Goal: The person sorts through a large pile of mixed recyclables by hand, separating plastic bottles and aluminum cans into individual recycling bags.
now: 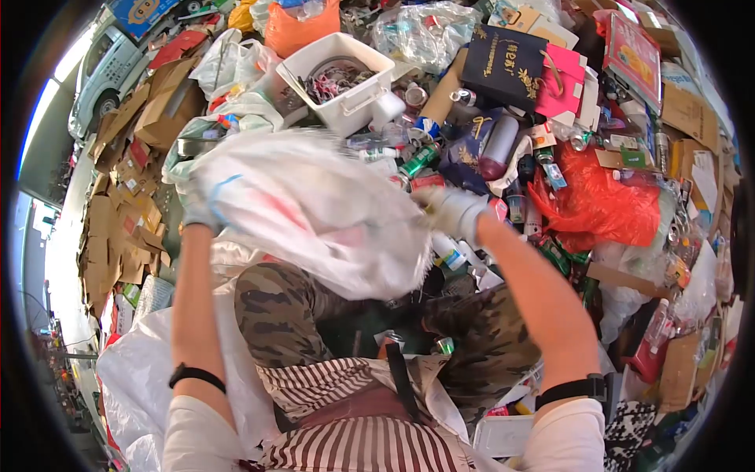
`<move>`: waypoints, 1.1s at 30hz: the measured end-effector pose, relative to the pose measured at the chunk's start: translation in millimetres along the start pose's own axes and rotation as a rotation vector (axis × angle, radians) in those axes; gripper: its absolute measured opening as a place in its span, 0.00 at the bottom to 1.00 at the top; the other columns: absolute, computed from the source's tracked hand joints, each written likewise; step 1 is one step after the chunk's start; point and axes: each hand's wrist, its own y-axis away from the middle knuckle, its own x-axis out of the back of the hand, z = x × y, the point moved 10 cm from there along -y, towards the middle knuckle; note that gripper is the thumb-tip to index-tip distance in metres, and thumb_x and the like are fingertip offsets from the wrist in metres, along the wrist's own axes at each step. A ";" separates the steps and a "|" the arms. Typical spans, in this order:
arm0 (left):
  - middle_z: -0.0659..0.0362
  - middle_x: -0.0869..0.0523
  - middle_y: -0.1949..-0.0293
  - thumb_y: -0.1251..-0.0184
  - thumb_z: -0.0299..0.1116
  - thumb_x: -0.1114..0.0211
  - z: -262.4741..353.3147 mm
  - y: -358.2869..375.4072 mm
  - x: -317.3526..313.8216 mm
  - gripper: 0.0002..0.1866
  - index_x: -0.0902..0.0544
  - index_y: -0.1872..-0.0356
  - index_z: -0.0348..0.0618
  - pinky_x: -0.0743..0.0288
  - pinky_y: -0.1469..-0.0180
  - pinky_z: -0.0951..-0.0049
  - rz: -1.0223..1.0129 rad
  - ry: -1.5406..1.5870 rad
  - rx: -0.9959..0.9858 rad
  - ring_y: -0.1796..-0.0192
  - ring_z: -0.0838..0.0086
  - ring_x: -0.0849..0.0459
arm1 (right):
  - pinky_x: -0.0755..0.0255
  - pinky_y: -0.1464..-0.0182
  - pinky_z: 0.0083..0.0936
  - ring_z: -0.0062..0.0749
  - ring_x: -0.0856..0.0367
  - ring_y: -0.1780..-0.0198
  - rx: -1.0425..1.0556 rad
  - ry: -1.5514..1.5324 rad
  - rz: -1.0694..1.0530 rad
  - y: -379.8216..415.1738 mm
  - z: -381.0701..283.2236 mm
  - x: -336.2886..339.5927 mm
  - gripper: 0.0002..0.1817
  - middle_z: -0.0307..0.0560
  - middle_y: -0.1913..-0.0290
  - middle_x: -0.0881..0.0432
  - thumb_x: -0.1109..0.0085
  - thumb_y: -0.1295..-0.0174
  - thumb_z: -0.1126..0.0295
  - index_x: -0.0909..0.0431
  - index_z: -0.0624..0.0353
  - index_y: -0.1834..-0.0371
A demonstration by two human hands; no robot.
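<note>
A white woven sack point(314, 204) with red and blue marks stretches between my hands above my knees, smeared by motion. My gloved left hand point(202, 206) is closed on its left end. At the sack's right edge, my gloved right hand point(456, 211) grips it, though the fingers are blurred. Just beyond the sack stands a white plastic bin point(342, 106) with tangled wires or scraps inside. Near my right hand lie a green can point(419, 160) and a bottle with a dark purple lower part point(499, 148).
Flattened cardboard point(106, 236) is heaped on the left. A red plastic bag point(602, 200), a dark gift bag point(503, 67) and several bottles and cans fill the right side. White sheeting point(145, 377) lies by my left leg. A vehicle point(110, 67) stands at the far left.
</note>
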 end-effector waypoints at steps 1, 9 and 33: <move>0.55 0.26 0.44 0.37 0.54 0.49 23.3 -3.6 30.2 0.30 0.31 0.41 0.42 0.35 0.39 0.67 -0.081 -0.463 -0.265 0.42 0.65 0.28 | 0.28 0.55 0.26 0.33 0.22 0.60 -0.096 0.026 0.023 10.7 -6.1 43.8 0.20 0.49 0.62 0.20 0.38 0.45 0.64 0.26 0.59 0.50; 0.55 0.27 0.41 0.36 0.65 0.64 9.9 35.7 77.8 0.38 0.33 0.38 0.43 0.30 0.41 0.61 0.328 0.134 0.045 0.42 0.63 0.27 | 0.30 0.49 0.36 0.47 0.22 0.52 -0.606 0.011 -0.268 51.4 176.1 -66.5 0.26 0.56 0.54 0.20 0.43 0.47 0.53 0.26 0.56 0.48; 0.56 0.27 0.42 0.30 0.51 0.53 -49.8 53.0 -148.7 0.26 0.31 0.41 0.41 0.36 0.37 0.69 0.360 0.327 -0.259 0.42 0.71 0.28 | 0.36 0.43 0.35 0.45 0.28 0.45 0.553 -0.267 0.403 -176.0 -64.2 -55.4 0.26 0.53 0.46 0.28 0.41 0.52 0.68 0.30 0.55 0.45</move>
